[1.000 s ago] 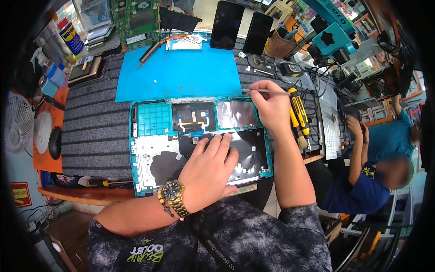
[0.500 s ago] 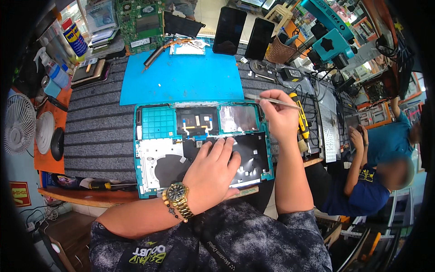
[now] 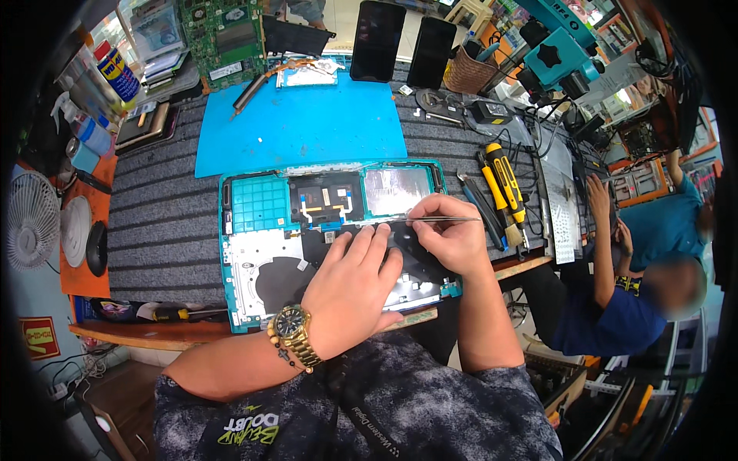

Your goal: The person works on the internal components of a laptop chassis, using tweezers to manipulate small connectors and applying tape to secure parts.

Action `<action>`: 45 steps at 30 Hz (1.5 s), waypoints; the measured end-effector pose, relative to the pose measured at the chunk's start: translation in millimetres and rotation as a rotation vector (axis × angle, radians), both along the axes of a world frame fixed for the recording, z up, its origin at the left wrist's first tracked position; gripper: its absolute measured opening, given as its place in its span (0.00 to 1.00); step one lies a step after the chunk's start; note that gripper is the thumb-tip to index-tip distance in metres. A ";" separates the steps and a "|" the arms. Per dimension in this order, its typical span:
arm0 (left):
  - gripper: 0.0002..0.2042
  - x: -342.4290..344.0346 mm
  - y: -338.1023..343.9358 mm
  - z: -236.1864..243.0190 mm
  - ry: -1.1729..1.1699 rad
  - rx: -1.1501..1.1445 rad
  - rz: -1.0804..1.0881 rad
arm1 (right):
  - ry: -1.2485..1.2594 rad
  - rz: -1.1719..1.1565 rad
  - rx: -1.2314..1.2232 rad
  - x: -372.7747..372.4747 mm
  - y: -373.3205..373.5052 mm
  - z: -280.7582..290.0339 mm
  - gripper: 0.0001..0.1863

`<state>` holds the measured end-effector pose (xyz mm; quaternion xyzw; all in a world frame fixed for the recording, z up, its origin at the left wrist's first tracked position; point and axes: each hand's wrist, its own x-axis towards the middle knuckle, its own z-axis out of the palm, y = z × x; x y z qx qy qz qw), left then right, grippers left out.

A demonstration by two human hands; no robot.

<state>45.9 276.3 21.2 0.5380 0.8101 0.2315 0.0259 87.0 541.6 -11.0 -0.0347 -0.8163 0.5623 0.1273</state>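
An opened teal laptop chassis (image 3: pixel 261 201) lies near the bench's front edge, its inner side facing up. A black film (image 3: pixel 421 270) covers much of its near right half. My left hand (image 3: pixel 347 286) rests on that film with fingers stretched out, holding nothing. Pinched in my right hand (image 3: pixel 455 238) is a pair of thin metal tweezers (image 3: pixel 463 219). Their tip is over the chassis, close to the film's far edge and right of my left fingertips. What the tip touches is too small to tell. Past the film sits a black touchpad module (image 3: pixel 329 194) with ribbon cables.
Behind the chassis lies a blue mat (image 3: pixel 300 131) with a copper heat pipe (image 3: pixel 250 94). Two black phones (image 3: pixel 377 42) and a green circuit board (image 3: pixel 221 38) stand beyond. Right are a yellow screwdriver (image 3: pixel 505 180) and teal microscope (image 3: pixel 557 63). Another person (image 3: pixel 615 311) sits far right.
My right hand has moved left and nearer with the tweezers, from beyond the chassis's far right corner to over its middle. My left hand stays on the film. The whole view has shifted slightly.
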 end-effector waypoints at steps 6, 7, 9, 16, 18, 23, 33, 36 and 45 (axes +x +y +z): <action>0.47 0.2 -0.1 0.4 -0.005 0.000 0.001 | 0.000 0.003 0.021 -1.0 -0.8 -0.4 0.06; 0.47 0.3 0.1 0.2 -0.005 -0.001 0.001 | -0.001 0.004 0.015 -0.4 -0.5 -0.6 0.06; 0.47 1.2 -0.3 -0.3 -0.007 -0.003 0.002 | -0.011 0.003 -0.057 -0.2 0.4 0.0 0.06; 0.48 -0.3 -0.7 -0.9 0.004 -0.006 -0.010 | 0.041 -0.188 0.149 -60.3 24.6 14.4 0.09; 0.48 -0.8 -0.2 -1.2 0.031 -0.014 -0.009 | 0.046 -0.211 0.238 -86.2 27.9 15.0 0.12; 0.48 -1.7 -1.3 -3.5 0.039 -0.005 -0.015 | -0.026 -0.197 0.175 -107.0 23.3 13.0 0.13; 0.48 -1.0 -2.2 -3.7 0.048 -0.021 -0.009 | 0.284 -0.192 -0.078 -97.9 6.6 36.6 0.13; 0.49 -1.7 0.1 -0.6 0.028 -0.041 -0.003 | 0.465 -0.085 -0.287 -64.8 -21.1 78.2 0.14; 0.48 -3.3 -0.9 0.0 0.067 -0.065 -0.013 | 0.777 0.110 0.390 18.8 -20.5 169.2 0.15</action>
